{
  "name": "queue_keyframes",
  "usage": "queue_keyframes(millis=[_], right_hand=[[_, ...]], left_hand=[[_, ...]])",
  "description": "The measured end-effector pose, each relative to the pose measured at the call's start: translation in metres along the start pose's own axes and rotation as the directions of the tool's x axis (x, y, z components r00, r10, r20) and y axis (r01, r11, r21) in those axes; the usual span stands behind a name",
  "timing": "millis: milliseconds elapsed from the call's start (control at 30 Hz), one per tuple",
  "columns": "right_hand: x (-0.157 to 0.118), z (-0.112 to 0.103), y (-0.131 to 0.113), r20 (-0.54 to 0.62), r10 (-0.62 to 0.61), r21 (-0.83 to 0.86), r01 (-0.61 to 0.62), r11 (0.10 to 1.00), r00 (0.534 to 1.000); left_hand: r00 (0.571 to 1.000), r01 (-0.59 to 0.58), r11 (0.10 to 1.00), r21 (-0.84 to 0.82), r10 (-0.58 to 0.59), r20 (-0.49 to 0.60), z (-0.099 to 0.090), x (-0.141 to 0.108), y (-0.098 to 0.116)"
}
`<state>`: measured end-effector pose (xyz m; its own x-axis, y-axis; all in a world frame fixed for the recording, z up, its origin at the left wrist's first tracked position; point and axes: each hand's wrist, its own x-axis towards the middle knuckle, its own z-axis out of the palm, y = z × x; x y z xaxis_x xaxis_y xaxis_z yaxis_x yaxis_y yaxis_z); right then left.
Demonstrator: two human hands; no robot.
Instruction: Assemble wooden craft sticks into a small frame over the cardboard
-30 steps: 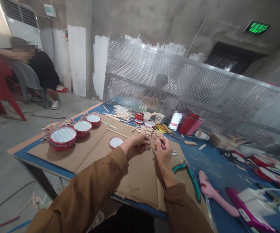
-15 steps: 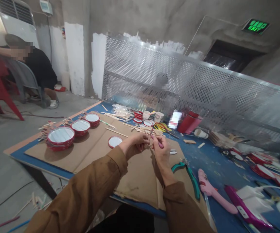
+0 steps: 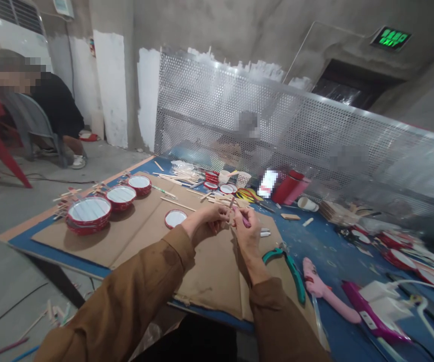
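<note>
"Two slim things sit in those hands, right? Where?"

"Above the cardboard (image 3: 209, 289), mid-surface. My left fingers (image 3: 222, 213) pinch a thin reddish strip (image 3: 232, 202), nearly closed; my right fingers (image 3: 252, 216) curl closed round a pink-purple tool (image 3: 245, 221). Its working end I can't make out."

"What could spoil it?"

"The strip is narrow and gripped by little but fingertips, so a hard push might twist it loose, or skid the tool into my left fingers."

"And around you?"

"Just left lies a small red-rimmed disc (image 3: 175, 218); my left sleeve (image 3: 179, 249), close by, could nudge it. Near right, the teal-handled pliers (image 3: 296, 276) lie beside my right sleeve (image 3: 269, 301), so an elbow swung outward might shove them into the pink glue gun (image 3: 317, 284). I can't tell whether that's hot."

"Farther off?"

"Three red-rimmed stacks (image 3: 89, 210) at the left. If the cardboard got dragged, they might topple."
</note>
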<state>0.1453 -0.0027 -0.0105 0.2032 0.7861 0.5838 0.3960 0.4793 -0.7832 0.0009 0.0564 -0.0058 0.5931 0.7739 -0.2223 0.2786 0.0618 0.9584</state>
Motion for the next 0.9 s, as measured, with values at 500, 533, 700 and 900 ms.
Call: queue_keyframes(millis=[500, 533, 700, 900], right_hand=[[-0.0006, 0.0004, -0.0016, -0.020, 0.024, 0.003, -0.024, 1.000, 1.000], [-0.0007, 0.0008, -0.0014, -0.028, 0.022, 0.001, -0.022, 1.000, 0.999], [0.0002, 0.0011, -0.0002, -0.044, -0.036, -0.026, 0.034, 0.999, 0.998], [0.0014, -0.0050, -0.0051, -0.239, 0.012, -0.009, -0.014, 1.000, 0.971]], left_hand=[[1.000, 0.013, 1.000, 0.014, -0.013, -0.010, -0.0003, 0.0001, -0.0010], [1.000, 0.017, 1.000, 0.009, -0.017, -0.013, 0.0003, -0.0003, -0.0009], [1.000, -0.002, 1.000, 0.000, 0.002, -0.021, 0.0008, 0.0010, -0.0035], [1.000, -0.001, 1.000, 0.023, 0.001, -0.019, -0.0006, 0.0018, -0.0051]])
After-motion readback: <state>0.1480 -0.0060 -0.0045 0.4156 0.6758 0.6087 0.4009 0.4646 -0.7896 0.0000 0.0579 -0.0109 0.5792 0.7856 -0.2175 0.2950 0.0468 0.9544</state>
